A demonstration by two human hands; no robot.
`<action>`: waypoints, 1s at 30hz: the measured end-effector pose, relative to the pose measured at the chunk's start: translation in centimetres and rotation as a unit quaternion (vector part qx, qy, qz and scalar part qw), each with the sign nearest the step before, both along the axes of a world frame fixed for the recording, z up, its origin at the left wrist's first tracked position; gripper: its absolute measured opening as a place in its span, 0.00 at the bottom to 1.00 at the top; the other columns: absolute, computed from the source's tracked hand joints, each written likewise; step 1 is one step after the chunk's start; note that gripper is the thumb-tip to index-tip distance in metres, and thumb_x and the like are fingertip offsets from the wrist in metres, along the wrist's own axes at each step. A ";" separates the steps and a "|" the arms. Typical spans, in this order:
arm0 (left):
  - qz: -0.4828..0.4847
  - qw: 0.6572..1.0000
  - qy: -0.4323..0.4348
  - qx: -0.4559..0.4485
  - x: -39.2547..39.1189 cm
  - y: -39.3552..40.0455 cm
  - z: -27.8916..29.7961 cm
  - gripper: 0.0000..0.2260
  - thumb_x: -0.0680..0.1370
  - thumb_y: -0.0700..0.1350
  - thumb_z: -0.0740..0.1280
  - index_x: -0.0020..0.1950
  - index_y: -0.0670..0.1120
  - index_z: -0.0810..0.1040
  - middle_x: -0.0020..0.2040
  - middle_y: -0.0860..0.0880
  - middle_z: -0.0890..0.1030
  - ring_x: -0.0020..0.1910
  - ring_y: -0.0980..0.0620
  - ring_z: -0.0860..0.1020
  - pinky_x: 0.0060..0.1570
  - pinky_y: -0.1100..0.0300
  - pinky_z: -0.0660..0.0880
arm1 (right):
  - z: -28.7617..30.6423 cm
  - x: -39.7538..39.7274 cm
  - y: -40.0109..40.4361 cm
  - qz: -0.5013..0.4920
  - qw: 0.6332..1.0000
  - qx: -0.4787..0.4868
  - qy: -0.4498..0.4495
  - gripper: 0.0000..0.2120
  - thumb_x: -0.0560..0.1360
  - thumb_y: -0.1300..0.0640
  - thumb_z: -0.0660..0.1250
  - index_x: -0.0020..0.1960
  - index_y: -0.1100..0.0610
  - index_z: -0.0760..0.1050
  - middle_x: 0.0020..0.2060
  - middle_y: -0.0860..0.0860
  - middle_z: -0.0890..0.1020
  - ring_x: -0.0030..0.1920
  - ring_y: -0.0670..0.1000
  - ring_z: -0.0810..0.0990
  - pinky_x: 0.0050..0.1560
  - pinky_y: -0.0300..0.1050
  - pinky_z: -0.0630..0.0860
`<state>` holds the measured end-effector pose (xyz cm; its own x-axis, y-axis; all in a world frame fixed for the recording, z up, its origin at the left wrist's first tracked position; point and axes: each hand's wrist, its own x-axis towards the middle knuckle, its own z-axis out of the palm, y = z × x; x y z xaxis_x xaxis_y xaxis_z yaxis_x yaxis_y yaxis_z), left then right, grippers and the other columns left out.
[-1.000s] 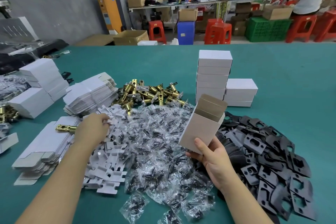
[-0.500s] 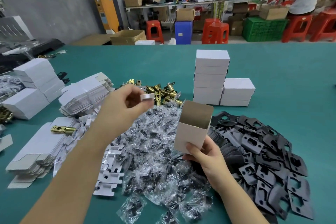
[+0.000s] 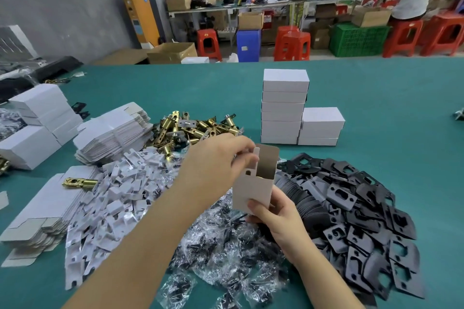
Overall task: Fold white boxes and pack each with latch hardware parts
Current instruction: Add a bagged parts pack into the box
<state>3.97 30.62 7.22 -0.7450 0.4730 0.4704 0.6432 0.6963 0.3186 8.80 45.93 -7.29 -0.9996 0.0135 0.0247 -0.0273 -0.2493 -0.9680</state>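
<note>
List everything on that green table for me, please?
Open box: one, white, held upright at centre.
Card insert: one, white, going into the box mouth.
Closed boxes: two stacks, white, behind centre.
Brass latches: a pile, gold, centre-left.
Flat boxes: stacks, white, left.
Bagged parts: a pile, clear, near centre.
Black plates: a pile, right.
Left hand: pinches the insert.
Right hand: holds the box.

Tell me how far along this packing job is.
Done: closed boxes stacked on the table. In hand: right hand holds an open box; left hand slips a white insert in. Left: brass latches, bagged parts, black plates, flat boxes.
</note>
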 end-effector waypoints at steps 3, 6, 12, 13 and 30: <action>-0.001 0.999 0.035 0.006 -0.2 -0.3 -0.5 0.05 0.78 0.48 0.73 0.51 0.49 0.86 0.44 0.52 0.78 0.37 0.53 0.73 0.35 0.61 0.65 | -0.2 -0.1 0.0 -0.002 1.000 0.004 -0.002 0.16 0.73 0.52 0.76 0.59 0.40 0.82 0.54 0.51 0.86 0.51 0.55 0.86 0.47 0.52 0.85; -0.018 0.999 0.048 0.009 -0.4 -0.5 -0.6 0.05 0.78 0.45 0.73 0.52 0.47 0.87 0.42 0.51 0.78 0.37 0.52 0.73 0.36 0.59 0.68 | -0.3 -0.1 0.0 -0.002 1.000 0.009 -0.008 0.18 0.70 0.47 0.77 0.59 0.40 0.81 0.54 0.51 0.86 0.45 0.56 0.86 0.48 0.57 0.85; -0.044 0.996 0.060 0.049 -0.7 -0.7 -0.1 0.06 0.79 0.44 0.72 0.52 0.45 0.87 0.44 0.51 0.83 0.41 0.51 0.78 0.40 0.51 0.78 | -0.5 -0.2 0.2 -0.004 1.000 0.012 -0.010 0.18 0.69 0.45 0.77 0.59 0.42 0.82 0.53 0.53 0.86 0.42 0.57 0.85 0.48 0.63 0.84; -0.043 0.996 0.057 0.062 -0.8 -0.8 -0.1 0.06 0.78 0.43 0.73 0.53 0.45 0.87 0.45 0.51 0.83 0.41 0.52 0.78 0.41 0.52 0.78 | -0.5 -0.2 0.2 -0.003 1.000 0.018 -0.010 0.18 0.69 0.46 0.76 0.59 0.42 0.82 0.53 0.52 0.86 0.42 0.57 0.85 0.48 0.62 0.84; 0.019 0.991 -0.107 -0.077 -1.6 -1.2 -0.3 0.06 0.79 0.54 0.70 0.47 0.58 0.87 0.61 0.54 0.70 0.57 0.60 0.63 0.59 0.51 0.73 | 0.1 0.0 -0.1 -0.003 1.000 0.011 -0.016 0.18 0.69 0.45 0.76 0.58 0.40 0.82 0.53 0.52 0.86 0.52 0.55 0.86 0.43 0.49 0.83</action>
